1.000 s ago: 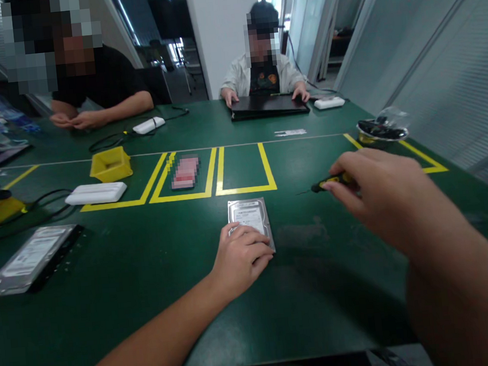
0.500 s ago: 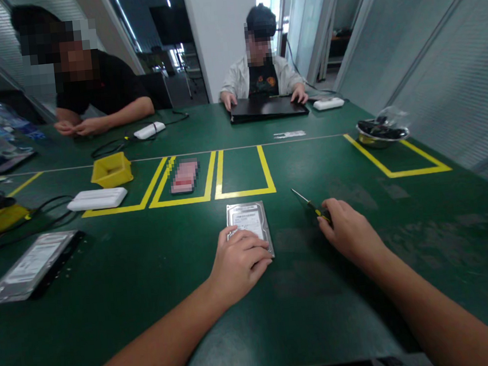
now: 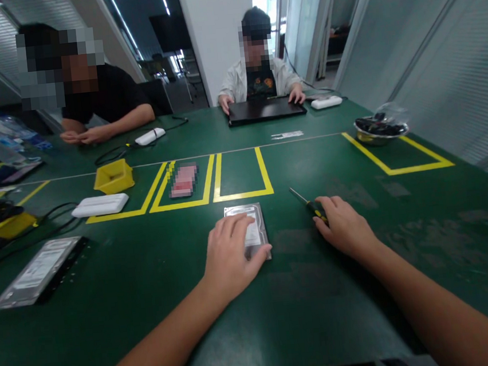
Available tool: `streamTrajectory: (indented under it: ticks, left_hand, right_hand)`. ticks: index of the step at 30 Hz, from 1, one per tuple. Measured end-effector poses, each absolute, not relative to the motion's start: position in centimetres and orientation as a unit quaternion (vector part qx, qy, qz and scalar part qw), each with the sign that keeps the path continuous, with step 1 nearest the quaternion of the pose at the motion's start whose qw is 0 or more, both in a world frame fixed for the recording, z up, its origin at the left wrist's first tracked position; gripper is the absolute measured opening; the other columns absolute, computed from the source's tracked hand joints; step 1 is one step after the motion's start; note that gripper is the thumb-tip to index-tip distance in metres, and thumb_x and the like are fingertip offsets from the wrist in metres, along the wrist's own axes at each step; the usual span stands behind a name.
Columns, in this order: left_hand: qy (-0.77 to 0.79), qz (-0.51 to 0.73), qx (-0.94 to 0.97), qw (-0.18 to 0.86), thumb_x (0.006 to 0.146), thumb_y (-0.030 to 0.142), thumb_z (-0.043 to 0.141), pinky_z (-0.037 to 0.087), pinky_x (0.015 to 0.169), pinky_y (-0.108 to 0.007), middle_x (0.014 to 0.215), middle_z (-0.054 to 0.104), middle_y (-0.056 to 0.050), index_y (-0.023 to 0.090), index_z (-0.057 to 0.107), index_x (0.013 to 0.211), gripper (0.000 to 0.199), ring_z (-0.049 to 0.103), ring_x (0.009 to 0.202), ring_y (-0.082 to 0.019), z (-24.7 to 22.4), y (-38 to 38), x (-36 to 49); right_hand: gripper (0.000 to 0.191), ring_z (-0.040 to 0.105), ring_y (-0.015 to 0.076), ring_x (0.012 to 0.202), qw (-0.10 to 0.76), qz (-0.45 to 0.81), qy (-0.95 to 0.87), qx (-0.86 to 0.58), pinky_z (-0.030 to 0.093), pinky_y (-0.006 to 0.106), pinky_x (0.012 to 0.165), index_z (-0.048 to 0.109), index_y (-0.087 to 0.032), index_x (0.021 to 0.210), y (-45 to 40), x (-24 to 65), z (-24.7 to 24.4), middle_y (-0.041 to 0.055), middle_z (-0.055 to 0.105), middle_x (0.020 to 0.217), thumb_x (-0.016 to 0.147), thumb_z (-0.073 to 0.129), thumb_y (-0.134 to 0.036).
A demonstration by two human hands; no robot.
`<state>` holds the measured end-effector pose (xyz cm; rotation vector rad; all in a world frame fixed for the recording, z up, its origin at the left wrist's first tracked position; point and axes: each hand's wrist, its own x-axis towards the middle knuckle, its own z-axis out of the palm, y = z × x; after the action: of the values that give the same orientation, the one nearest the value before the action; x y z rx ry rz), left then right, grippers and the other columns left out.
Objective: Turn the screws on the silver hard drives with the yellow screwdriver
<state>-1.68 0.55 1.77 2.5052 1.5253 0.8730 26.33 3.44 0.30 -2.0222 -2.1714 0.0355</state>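
A silver hard drive (image 3: pixel 256 236) with a white label lies flat on the green table in front of me. Over its left part rests my left hand (image 3: pixel 228 250), thumb spread away from the fingers and at the drive's right edge; the fingertips lie over the label. My right hand (image 3: pixel 342 219) is closed round the dark handle of a screwdriver (image 3: pixel 313 208) with yellow marks. Its thin metal shaft points up and left, away from me. Part of the handle is hidden under my fingers.
A larger drive (image 3: pixel 41 271) lies at left, near a white power strip (image 3: pixel 100 205) and a yellow bin (image 3: pixel 114 177). Yellow tape (image 3: pixel 243 195) marks areas on the table. A bowl (image 3: pixel 381 130) stands back right. Two people sit opposite; one holds a black panel (image 3: pixel 267 110).
My left hand has shifted left on the hard drive, its thumb opening away from the fingers. My right hand still holds the screwdriver, nearly in place. The view has shifted slightly.
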Motion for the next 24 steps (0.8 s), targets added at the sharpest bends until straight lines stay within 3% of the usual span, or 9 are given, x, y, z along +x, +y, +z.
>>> streamTrajectory:
  ticks: [4, 10, 14, 18, 24]
  left_hand:
    - [0.551, 0.218, 0.806, 0.009, 0.078, 0.06, 0.066, 0.045, 0.096, -0.055, 0.145, 0.042, -0.02, 0.022, 0.033, 0.147, 0.085, 0.039, 0.13, -0.041, 2.6, 1.8, -1.0]
    - [0.602, 0.177, 0.778, 0.009, 0.072, 0.071, 0.066, 0.05, 0.084, -0.053, 0.136, 0.046, -0.026, 0.019, 0.042, 0.141, 0.089, 0.048, 0.12, -0.046, 2.6, 3.9, 0.5]
    - [0.629, 0.148, 0.762, 0.034, 0.064, 0.079, 0.065, 0.049, 0.081, -0.062, 0.148, 0.033, -0.03, 0.021, 0.036, 0.146, 0.104, 0.037, 0.127, -0.059, 2.0, 4.4, 1.0]
    - [0.637, 0.109, 0.761, 0.058, 0.067, 0.072, 0.069, 0.048, 0.081, -0.067, 0.155, 0.023, -0.029, 0.027, 0.029, 0.15, 0.103, 0.026, 0.134, -0.063, 1.5, 4.3, 1.5]
    - [0.623, 0.094, 0.775, 0.058, 0.063, 0.055, 0.079, 0.048, 0.081, -0.065, 0.156, 0.023, -0.028, 0.028, 0.026, 0.151, 0.106, 0.03, 0.134, -0.061, 1.3, 4.3, 0.8]
  right_hand:
    - [0.04, 0.057, 0.0303, 0.104, 0.099, 0.013, -0.731, -0.675, 0.049, 0.04, 0.078, 0.05, -0.016, 0.128, 3.4, 26.4, 0.2, 0.0171, 0.056, 0.118, 0.094, 0.043, -0.036]
    - [0.055, 0.053, 0.0343, 0.115, 0.159, 0.015, -0.724, -0.671, 0.052, 0.048, 0.085, 0.047, -0.017, 0.136, 3.2, 26.7, 0.0, 0.0197, 0.046, 0.134, 0.091, 0.048, -0.049]
    - [0.057, 0.051, 0.0366, 0.121, 0.167, 0.016, -0.718, -0.676, 0.052, 0.05, 0.087, 0.047, -0.016, 0.136, 3.1, 26.6, 0.1, 0.0207, 0.042, 0.14, 0.091, 0.048, -0.051]
    - [0.058, 0.049, 0.0376, 0.124, 0.159, 0.017, -0.718, -0.677, 0.053, 0.051, 0.089, 0.047, -0.015, 0.138, 3.0, 26.5, 0.1, 0.0206, 0.039, 0.143, 0.091, 0.049, -0.05]
    - [0.06, 0.047, 0.0379, 0.127, 0.168, 0.002, -0.722, -0.671, 0.052, 0.05, 0.091, 0.048, -0.013, 0.138, 2.9, 26.8, -0.1, 0.0223, 0.038, 0.144, 0.091, 0.049, -0.05]
